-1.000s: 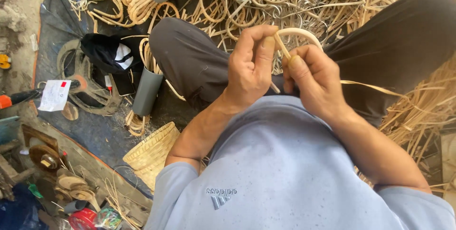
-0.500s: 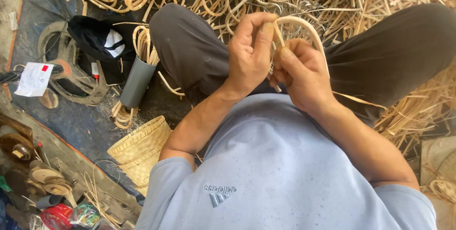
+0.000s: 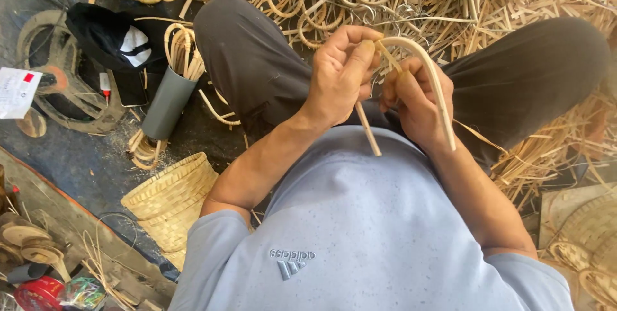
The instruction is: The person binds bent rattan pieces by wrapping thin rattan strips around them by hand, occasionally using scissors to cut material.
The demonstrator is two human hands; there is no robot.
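Gripping the bent cane hoop above the lap, the left hand pinches its crown while the right hand clasps the near leg, both ends pointing chestward

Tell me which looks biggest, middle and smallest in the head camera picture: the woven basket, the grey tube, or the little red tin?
1. Woven basket, the biggest.
2. Grey tube, slimmer and somewhat shorter.
3. Red tin, the smallest, though the picture's edge cuts part of it off.
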